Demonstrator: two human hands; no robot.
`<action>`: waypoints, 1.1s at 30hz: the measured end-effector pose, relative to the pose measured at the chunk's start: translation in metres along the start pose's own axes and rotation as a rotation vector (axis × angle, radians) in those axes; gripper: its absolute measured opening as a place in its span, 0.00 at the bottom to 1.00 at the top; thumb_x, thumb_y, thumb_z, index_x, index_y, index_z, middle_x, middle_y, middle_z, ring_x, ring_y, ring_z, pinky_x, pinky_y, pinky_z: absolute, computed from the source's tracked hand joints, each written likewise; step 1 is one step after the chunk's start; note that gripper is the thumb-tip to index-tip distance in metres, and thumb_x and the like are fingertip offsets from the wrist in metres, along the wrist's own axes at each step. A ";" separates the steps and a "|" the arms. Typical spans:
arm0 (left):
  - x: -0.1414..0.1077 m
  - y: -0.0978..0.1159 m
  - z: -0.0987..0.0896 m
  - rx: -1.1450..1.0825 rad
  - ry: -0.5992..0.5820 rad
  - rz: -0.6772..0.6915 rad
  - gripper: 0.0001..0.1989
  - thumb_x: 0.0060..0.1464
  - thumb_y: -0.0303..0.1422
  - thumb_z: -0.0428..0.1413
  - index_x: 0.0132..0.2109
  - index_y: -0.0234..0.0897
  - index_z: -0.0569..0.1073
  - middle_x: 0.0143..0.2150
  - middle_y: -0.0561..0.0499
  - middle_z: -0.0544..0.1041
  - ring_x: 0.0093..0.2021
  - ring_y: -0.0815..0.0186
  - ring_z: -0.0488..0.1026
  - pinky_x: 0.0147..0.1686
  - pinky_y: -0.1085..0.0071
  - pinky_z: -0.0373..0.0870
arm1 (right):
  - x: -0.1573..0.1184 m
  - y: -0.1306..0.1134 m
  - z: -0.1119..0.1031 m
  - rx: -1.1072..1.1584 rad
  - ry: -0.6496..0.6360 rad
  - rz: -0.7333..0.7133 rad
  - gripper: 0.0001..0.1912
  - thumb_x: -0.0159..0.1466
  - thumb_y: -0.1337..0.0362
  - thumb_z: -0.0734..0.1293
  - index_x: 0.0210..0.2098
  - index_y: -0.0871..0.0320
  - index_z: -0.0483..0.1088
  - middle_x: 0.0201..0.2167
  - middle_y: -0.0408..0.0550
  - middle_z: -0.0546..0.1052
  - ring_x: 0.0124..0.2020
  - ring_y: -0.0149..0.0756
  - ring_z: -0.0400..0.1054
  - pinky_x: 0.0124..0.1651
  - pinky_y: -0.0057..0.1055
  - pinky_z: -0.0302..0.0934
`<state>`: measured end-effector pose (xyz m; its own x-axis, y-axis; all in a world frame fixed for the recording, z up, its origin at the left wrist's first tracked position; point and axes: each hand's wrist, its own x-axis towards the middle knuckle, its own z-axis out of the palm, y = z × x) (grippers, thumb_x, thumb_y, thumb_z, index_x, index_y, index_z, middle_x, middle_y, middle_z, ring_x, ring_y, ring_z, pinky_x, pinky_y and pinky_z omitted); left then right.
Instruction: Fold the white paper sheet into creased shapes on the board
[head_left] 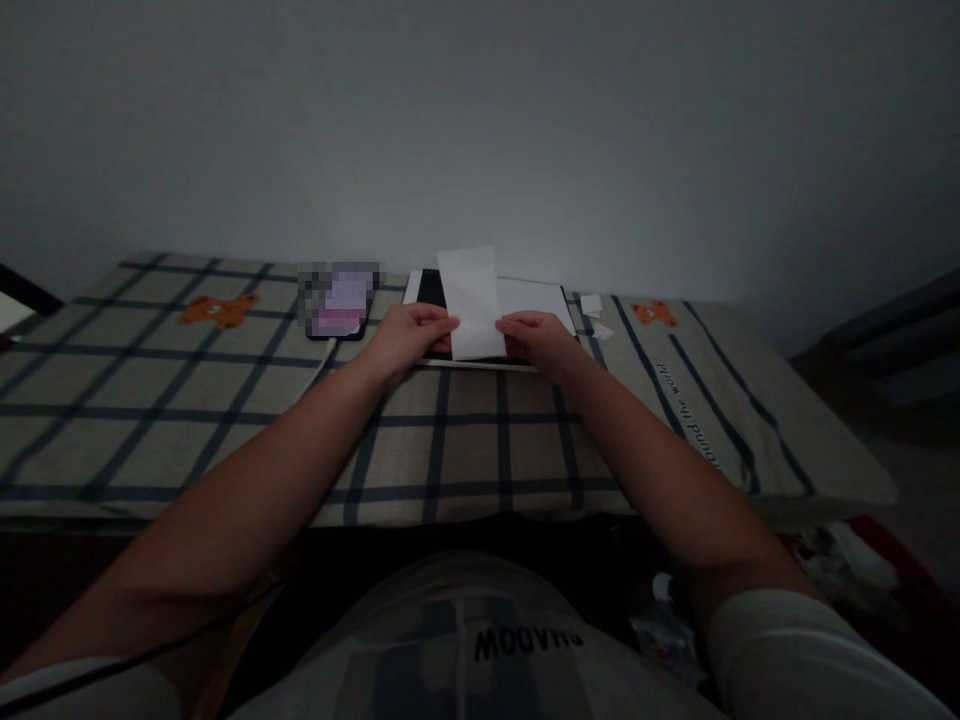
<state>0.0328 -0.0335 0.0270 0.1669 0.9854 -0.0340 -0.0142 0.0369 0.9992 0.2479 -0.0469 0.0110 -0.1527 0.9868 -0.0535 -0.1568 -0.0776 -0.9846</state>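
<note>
A white sheet of paper is held up between my two hands, near the middle of the table. My left hand pinches its left edge with thumb and fingers. On the opposite edge, my right hand has the same kind of pinch. Behind and beneath the sheet lies a flat dark board or case with a light rim. Another white sheet rests on its right part. Small white paper scraps lie just right of it.
A phone with a lit screen and a white cable lies left of my left hand. The checked tablecloth covers the table, which meets a grey wall. Bags and cloth are below on the right.
</note>
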 end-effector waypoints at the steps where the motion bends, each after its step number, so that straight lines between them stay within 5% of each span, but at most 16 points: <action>1: -0.001 0.000 0.000 0.005 -0.005 -0.004 0.05 0.51 0.27 0.66 0.32 0.32 0.78 0.27 0.52 0.79 0.26 0.71 0.75 0.35 0.73 0.78 | 0.000 0.000 0.000 0.014 -0.014 0.000 0.14 0.52 0.57 0.79 0.32 0.57 0.78 0.31 0.47 0.81 0.34 0.37 0.76 0.43 0.38 0.73; 21: -0.009 0.008 0.006 0.049 -0.069 -0.105 0.09 0.49 0.27 0.67 0.26 0.34 0.74 0.22 0.53 0.75 0.21 0.73 0.71 0.27 0.76 0.74 | -0.004 -0.004 0.004 -0.163 0.077 -0.092 0.20 0.47 0.51 0.79 0.25 0.55 0.69 0.23 0.39 0.71 0.28 0.32 0.66 0.35 0.34 0.66; 33: -0.008 0.007 0.006 0.059 0.011 -0.050 0.11 0.47 0.32 0.70 0.29 0.35 0.75 0.24 0.53 0.76 0.24 0.71 0.73 0.32 0.72 0.77 | -0.004 -0.003 0.008 -0.070 0.032 -0.055 0.17 0.50 0.53 0.79 0.29 0.55 0.73 0.30 0.44 0.77 0.33 0.35 0.72 0.44 0.37 0.71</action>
<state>0.0371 -0.0423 0.0342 0.1554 0.9843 -0.0838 0.0522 0.0766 0.9957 0.2415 -0.0516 0.0155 -0.1145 0.9934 -0.0032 -0.0955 -0.0142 -0.9953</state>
